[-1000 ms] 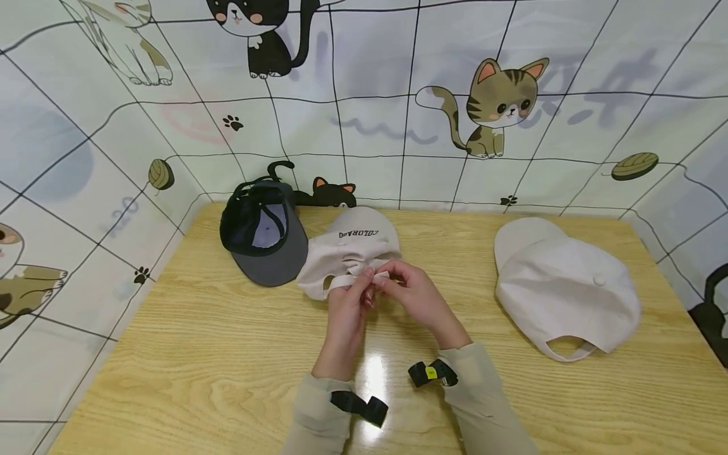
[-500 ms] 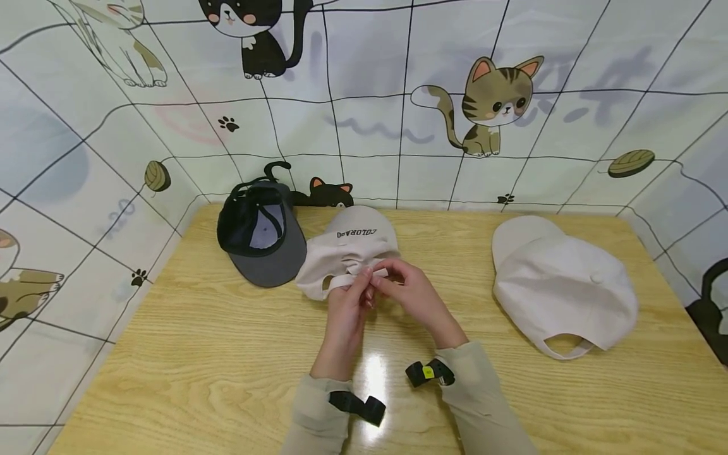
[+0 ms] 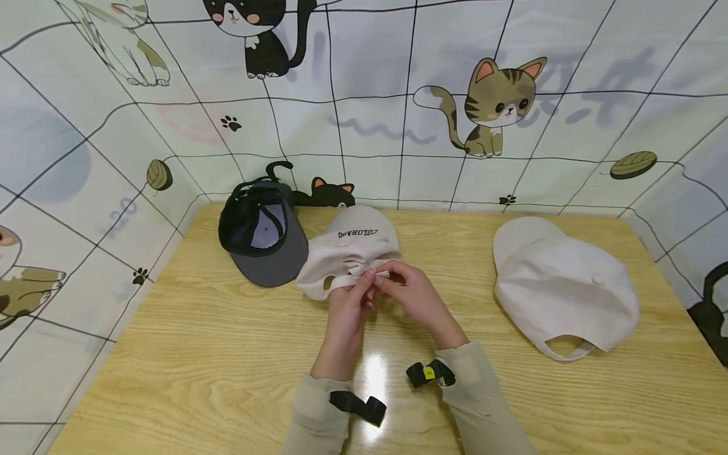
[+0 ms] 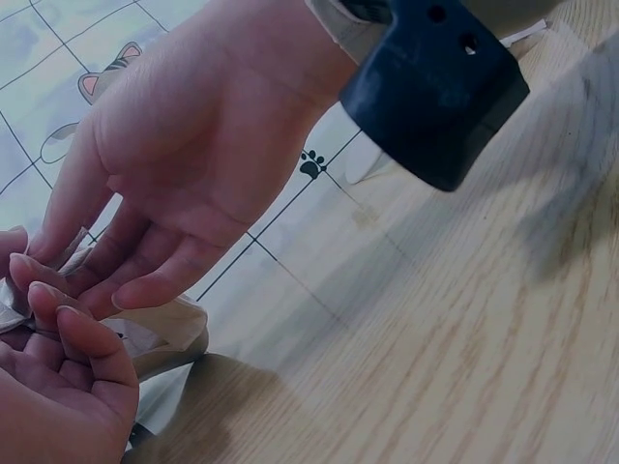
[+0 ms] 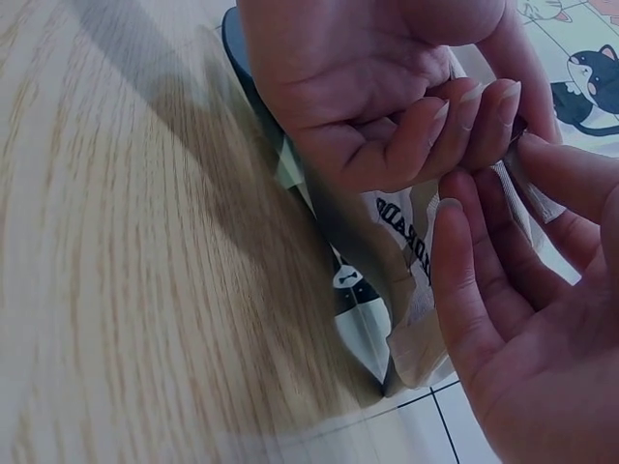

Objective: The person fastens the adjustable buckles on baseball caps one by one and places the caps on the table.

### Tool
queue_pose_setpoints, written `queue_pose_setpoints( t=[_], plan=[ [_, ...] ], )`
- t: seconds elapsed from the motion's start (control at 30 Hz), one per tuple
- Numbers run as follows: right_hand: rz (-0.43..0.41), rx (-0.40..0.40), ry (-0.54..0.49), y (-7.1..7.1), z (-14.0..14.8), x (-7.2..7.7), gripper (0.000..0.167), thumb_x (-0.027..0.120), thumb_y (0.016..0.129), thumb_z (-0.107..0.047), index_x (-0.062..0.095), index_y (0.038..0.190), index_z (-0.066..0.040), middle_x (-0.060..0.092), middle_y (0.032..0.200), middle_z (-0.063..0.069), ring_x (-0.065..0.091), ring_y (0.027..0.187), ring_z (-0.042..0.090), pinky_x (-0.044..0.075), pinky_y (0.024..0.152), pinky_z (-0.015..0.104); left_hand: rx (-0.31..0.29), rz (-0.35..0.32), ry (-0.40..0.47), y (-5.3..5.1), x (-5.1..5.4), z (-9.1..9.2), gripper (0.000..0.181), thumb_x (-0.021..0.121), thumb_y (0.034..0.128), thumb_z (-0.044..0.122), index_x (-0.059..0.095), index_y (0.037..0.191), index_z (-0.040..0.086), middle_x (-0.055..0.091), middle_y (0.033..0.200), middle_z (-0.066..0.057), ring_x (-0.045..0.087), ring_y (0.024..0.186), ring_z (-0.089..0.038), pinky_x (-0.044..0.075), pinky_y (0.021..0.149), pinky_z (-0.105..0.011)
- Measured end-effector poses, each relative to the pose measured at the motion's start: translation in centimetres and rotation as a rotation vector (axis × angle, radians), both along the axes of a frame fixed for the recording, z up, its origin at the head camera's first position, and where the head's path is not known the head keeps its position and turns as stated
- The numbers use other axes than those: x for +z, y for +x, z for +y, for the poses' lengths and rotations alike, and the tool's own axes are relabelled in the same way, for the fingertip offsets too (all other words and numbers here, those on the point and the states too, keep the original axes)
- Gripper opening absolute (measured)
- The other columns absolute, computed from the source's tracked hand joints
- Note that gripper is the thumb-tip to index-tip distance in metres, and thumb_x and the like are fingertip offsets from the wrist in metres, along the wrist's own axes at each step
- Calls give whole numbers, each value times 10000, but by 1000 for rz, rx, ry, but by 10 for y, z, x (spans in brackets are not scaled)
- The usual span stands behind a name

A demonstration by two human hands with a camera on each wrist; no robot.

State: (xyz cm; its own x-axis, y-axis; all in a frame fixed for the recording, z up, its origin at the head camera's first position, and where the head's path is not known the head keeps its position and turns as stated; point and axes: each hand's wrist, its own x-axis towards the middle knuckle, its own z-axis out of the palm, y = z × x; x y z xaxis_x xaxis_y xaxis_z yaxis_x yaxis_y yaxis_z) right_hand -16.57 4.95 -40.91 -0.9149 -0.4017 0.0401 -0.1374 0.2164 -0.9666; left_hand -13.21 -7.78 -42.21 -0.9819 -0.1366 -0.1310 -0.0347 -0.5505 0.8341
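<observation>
A cream cap [image 3: 364, 227] with dark "COLORADO" lettering lies on the table, its back toward me and its fabric bunched above the opening. My left hand [image 3: 345, 319] pinches the cap's strap [image 3: 339, 282] near the middle. Beside it, my right hand [image 3: 419, 301] pinches the strap's loose end [image 3: 384, 274] between thumb and forefinger. Both hands' fingertips meet there, and they hide any fastener on the strap. In the right wrist view the strap end [image 5: 546, 207] sticks out past the fingers, and the lettering [image 5: 397, 220] shows behind them.
To the left, a dark grey cap [image 3: 270, 268] lies with its inside showing, against the cream cap. Another pale cap [image 3: 563, 284] lies at the right on the wooden table [image 3: 216, 373]. A cat-print cloth [image 3: 375, 126] stands behind the table and along its sides.
The hands stay at the strap with almost no visible movement. Only the head view has shifted very slightly.
</observation>
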Motion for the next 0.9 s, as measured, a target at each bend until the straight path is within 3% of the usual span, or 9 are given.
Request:
queue_pose_setpoints(
  t=[0.37, 0.5, 0.6, 0.7, 0.83, 0.9],
  plan=[
    [4, 14, -39, 0, 1, -3, 146, 594, 865, -253, 624, 963, -149, 602, 954, 12, 574, 820, 233, 482, 713, 440, 5, -9, -9, -1, -4, 2, 220, 661, 815, 210, 574, 674, 65, 469, 532, 15, 405, 478, -81, 344, 450, -187],
    [-31, 21, -77, 1, 0, -1, 154, 594, 867, -215, 619, 963, -98, 602, 952, 53, 570, 837, 324, 465, 725, 495, 1, -5, -65, -6, -22, 0, 236, 654, 815, 286, 575, 697, 98, 477, 561, 37, 418, 501, -68, 359, 465, -181],
    [-54, 23, -85, 5, -1, 11, 139, 581, 875, -153, 609, 965, -50, 597, 948, 87, 551, 855, 389, 449, 739, 528, 9, -9, -73, -13, -42, 0, 265, 663, 796, 332, 581, 716, 93, 479, 574, 31, 421, 511, -78, 362, 468, -189],
    [-61, 27, -83, 10, -1, 22, 134, 567, 878, -101, 599, 975, -14, 591, 955, 110, 531, 866, 423, 436, 750, 546, 12, -25, -35, -9, -30, 0, 261, 668, 799, 298, 577, 714, 68, 475, 566, 10, 416, 506, -93, 355, 466, -194],
    [-59, 29, -87, 10, -2, 24, 132, 564, 878, -96, 599, 973, -11, 590, 955, 110, 523, 867, 432, 436, 750, 547, 0, -48, -3, 0, -2, 1, 227, 663, 811, 241, 575, 703, 61, 474, 555, 7, 415, 501, -90, 355, 471, -191],
    [-62, 30, -90, 10, -2, 23, 129, 563, 878, -90, 598, 970, -7, 590, 953, 113, 522, 870, 437, 438, 750, 546, -2, -48, -6, 0, -3, 1, 228, 664, 810, 241, 576, 703, 60, 475, 556, 7, 414, 503, -91, 355, 473, -191]
  ],
)
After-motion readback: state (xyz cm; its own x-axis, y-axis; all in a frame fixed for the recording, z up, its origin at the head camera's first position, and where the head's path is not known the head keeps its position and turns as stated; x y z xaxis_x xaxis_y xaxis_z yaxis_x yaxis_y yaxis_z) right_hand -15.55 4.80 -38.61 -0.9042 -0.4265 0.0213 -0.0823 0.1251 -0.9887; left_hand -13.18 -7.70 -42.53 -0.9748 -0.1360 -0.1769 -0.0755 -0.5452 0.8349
